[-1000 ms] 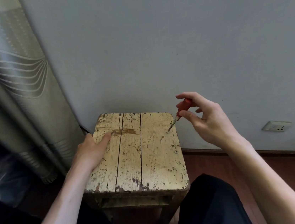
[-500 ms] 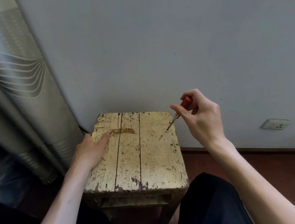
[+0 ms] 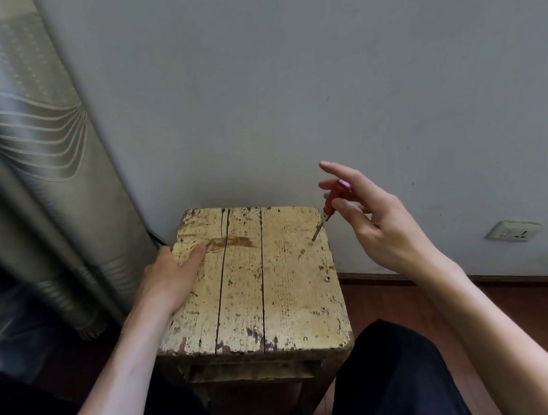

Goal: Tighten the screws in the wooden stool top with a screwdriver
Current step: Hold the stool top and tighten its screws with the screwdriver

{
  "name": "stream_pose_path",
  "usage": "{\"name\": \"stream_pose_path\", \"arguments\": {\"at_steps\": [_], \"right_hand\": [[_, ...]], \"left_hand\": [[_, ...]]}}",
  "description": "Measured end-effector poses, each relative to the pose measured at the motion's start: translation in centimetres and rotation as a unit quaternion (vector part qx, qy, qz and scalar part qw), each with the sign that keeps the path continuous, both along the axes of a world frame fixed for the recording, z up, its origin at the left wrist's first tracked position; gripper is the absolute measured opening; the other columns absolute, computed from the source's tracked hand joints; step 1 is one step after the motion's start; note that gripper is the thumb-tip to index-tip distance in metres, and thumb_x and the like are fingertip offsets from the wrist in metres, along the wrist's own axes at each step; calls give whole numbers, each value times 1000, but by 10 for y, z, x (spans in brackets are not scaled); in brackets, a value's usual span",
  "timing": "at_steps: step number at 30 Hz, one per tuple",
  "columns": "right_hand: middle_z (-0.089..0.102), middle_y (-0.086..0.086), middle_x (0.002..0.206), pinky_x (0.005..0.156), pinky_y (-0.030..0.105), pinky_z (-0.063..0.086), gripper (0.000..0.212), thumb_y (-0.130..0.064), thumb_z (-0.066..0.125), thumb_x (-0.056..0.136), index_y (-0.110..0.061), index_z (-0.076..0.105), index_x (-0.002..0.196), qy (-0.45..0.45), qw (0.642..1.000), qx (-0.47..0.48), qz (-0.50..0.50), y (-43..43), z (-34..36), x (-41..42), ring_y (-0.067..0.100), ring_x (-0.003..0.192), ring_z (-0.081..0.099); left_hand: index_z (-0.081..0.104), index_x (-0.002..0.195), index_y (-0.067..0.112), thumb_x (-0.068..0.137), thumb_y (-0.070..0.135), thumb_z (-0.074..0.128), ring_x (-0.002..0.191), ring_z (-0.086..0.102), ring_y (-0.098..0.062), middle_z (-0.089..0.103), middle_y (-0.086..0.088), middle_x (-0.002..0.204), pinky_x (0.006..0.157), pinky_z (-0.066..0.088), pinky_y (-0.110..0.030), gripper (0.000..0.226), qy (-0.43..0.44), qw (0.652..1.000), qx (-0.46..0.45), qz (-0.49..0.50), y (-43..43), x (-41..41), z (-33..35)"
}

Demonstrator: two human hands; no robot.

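The worn, cream-painted wooden stool top (image 3: 287, 295) stands against the wall between my knees. My right hand (image 3: 381, 225) pinches the red handle of a small screwdriver (image 3: 329, 205) between thumb and fingers, with the index finger stretched out above it. The tilted metal tip sits on a screw (image 3: 311, 242) near the stool's far right edge. Two more screws (image 3: 327, 278) lie along that right edge, closer to me. My left hand (image 3: 171, 282) holds the stool's left edge, thumb flat on the top; its fingers go over the side, hidden.
A grey patterned curtain (image 3: 29, 161) hangs at the left, down to the floor. The pale wall is right behind the stool, with a socket (image 3: 513, 231) low at the right above a baseboard. My knees in dark trousers (image 3: 390, 382) flank the stool on the reddish wooden floor.
My right hand's fingers have spread out from a tighter hold on the handle, and the screwdriver stands a little steeper. Its tip stays on the same screw. The left hand has not moved.
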State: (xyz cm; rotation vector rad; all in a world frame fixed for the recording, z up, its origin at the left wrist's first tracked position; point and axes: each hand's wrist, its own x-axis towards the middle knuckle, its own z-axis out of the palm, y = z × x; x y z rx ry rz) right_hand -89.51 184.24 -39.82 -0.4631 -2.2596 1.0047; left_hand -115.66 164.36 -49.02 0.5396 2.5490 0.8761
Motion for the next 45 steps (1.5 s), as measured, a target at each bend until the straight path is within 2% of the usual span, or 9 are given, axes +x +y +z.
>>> {"name": "stream_pose_path", "arguments": {"at_steps": [5, 10, 15, 19, 21, 28, 31, 36, 45], "right_hand": [[74, -7, 108, 82, 29, 57, 37, -5, 62, 104, -29, 69, 132, 43, 998, 9, -42, 2, -5, -4, 10, 102, 74], [77, -6, 88, 60, 10, 42, 19, -20, 79, 95, -25, 70, 111, 79, 991, 13, -110, 3, -6, -7, 4, 91, 74], [76, -6, 86, 70, 3, 44, 26, -33, 80, 93, -24, 63, 111, 106, 979, 27, -173, -2, -9, -16, -3, 82, 71], [73, -5, 99, 85, 23, 56, 33, -30, 73, 99, -28, 68, 131, 99, 981, 43, -159, -6, -13, -16, 7, 94, 72], [71, -10, 106, 83, 20, 54, 37, -31, 68, 102, -30, 65, 138, 90, 986, 22, -139, -6, -15, -11, 6, 101, 69], [71, -3, 123, 96, 15, 52, 44, -9, 56, 108, -34, 56, 145, 102, 991, -64, -53, 0, -11, 1, 1, 117, 67], [71, -9, 128, 91, 18, 55, 48, -6, 56, 107, -40, 59, 141, 130, 987, -84, -53, 0, -15, 0, 7, 112, 72], [77, -4, 109, 85, 35, 64, 34, -7, 68, 101, -32, 74, 124, 156, 981, -82, -83, 6, -19, 1, 21, 94, 78], [67, 3, 91, 66, 17, 53, 21, -23, 80, 94, -30, 75, 113, 155, 974, -3, -165, 1, -17, -13, 12, 76, 76]], "left_hand": [[34, 156, 12, 86, 87, 38, 139, 47, -37, 46, -15, 155, 108, 45, -56, 103, 3, 1000, 4, -2, 0, 0, 0], [36, 155, 13, 85, 88, 39, 138, 49, -37, 47, -15, 154, 106, 46, -52, 103, 6, 1000, 10, 2, 0, 1, 0], [33, 157, 13, 86, 88, 38, 143, 43, -36, 44, -14, 157, 109, 43, -53, 104, 10, 1000, 6, 2, 1, 2, 1], [31, 158, 13, 85, 89, 37, 144, 42, -36, 43, -14, 158, 110, 42, -56, 106, 3, 1000, 2, 3, 0, 2, 2], [31, 158, 13, 85, 89, 36, 142, 43, -36, 43, -15, 157, 110, 43, -56, 106, 0, 1000, 2, 3, -1, 1, 2], [33, 157, 13, 84, 90, 36, 141, 45, -36, 46, -14, 155, 108, 44, -56, 105, 7, 1000, -3, 2, 1, 0, 0], [37, 154, 15, 83, 91, 37, 138, 49, -36, 50, -13, 152, 106, 46, -57, 104, 0, 1000, 0, 4, 0, 0, 0], [38, 153, 17, 82, 91, 37, 133, 53, -36, 51, -14, 150, 105, 48, -55, 103, -7, 1000, 2, 8, 0, -1, 0], [35, 156, 17, 82, 92, 36, 136, 51, -36, 47, -13, 154, 105, 48, -54, 105, 0, 1000, -2, 7, 0, 0, -1]]}}
